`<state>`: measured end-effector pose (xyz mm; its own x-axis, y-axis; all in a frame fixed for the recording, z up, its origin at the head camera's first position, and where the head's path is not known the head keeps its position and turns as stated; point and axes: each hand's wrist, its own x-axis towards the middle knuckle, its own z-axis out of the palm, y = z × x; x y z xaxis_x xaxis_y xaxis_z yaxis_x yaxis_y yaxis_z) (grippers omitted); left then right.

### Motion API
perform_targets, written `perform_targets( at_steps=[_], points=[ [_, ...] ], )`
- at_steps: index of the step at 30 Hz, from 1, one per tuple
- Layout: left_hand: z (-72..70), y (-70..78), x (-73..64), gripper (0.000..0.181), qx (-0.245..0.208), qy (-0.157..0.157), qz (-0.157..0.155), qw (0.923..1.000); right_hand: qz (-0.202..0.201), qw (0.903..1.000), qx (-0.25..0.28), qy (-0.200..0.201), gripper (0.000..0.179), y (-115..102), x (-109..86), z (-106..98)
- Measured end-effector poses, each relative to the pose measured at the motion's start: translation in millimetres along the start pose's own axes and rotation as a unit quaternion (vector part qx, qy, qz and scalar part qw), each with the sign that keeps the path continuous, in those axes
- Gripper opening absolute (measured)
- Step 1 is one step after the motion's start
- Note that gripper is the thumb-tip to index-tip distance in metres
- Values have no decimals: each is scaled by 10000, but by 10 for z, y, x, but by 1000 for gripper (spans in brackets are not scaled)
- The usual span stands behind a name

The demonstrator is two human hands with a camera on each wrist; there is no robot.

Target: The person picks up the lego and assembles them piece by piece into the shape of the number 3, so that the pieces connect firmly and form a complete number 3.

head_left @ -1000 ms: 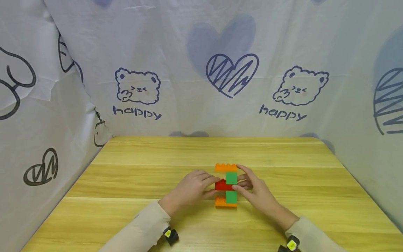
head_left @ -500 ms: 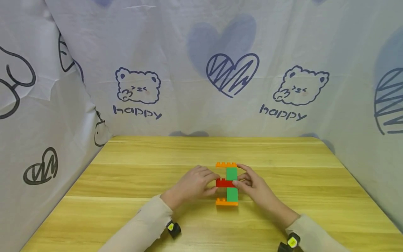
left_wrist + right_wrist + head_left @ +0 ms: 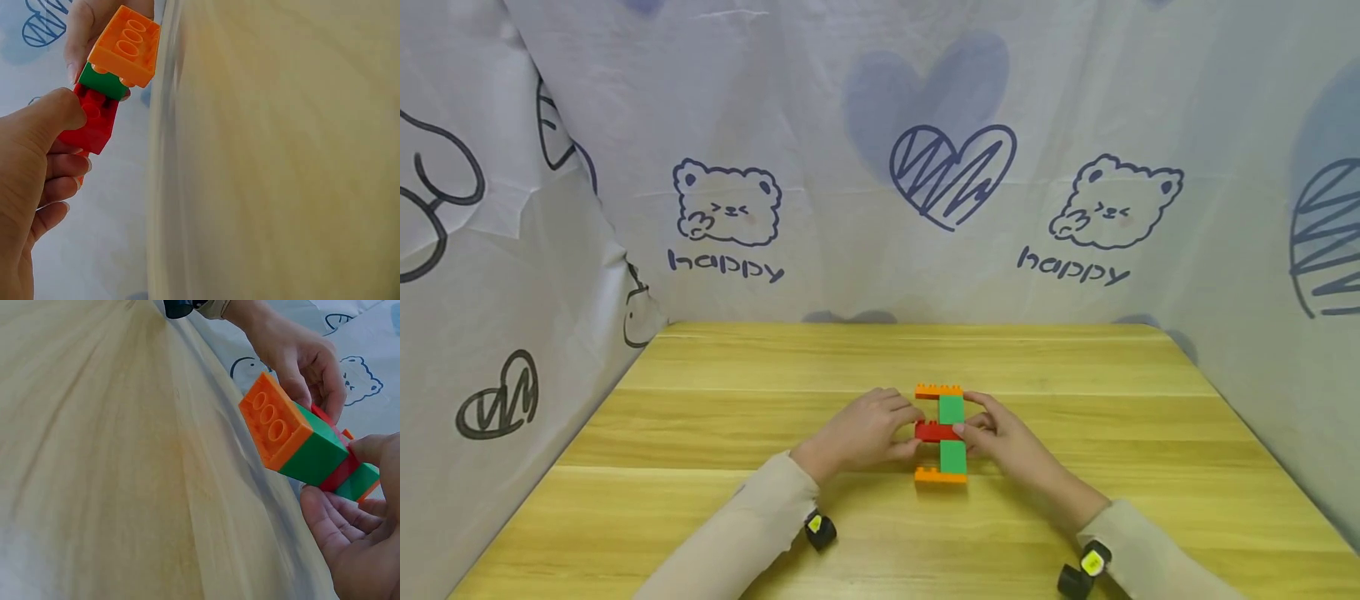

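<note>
A stack of toy building bricks is held up between both hands in the head view. From far to near it runs orange brick (image 3: 938, 391), green brick (image 3: 951, 409), red brick (image 3: 931, 432), green brick (image 3: 953, 457), orange brick (image 3: 940, 476). The orange and red bricks stick out to the left past the green ones, like an E turned around. My left hand (image 3: 868, 429) pinches the red brick's left end between thumb and fingers. My right hand (image 3: 1007, 433) grips the stack's right side, its thumb on the red brick. In the right wrist view, hollow tubes show under an orange brick (image 3: 275, 422).
The stack is over a wooden table (image 3: 737, 367). A white cloth (image 3: 850, 250) with printed bears and hearts hangs behind and at the sides. Each wrist carries a small black camera, the left one (image 3: 821, 530) and the right one (image 3: 1093, 558).
The stack has tipped slightly, so its near face shows differently, and it has shifted a little away from the body. Both hands keep their hold, and the left forearm has moved slightly forward.
</note>
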<state>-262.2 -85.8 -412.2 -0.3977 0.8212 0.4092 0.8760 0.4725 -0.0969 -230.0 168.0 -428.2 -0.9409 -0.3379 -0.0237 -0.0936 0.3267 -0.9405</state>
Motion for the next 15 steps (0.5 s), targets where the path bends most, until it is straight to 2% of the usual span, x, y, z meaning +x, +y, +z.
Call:
perform_targets(
  at_steps=[8,15],
  points=[
    [39,-29,35,27,-113,-401,-207,9989,304,9989,321,-142,74,45,67,-5],
    [77,-42,50,31,-434,-746,-476,9951,455,9984,312,-124,77,97,110,19]
  ],
)
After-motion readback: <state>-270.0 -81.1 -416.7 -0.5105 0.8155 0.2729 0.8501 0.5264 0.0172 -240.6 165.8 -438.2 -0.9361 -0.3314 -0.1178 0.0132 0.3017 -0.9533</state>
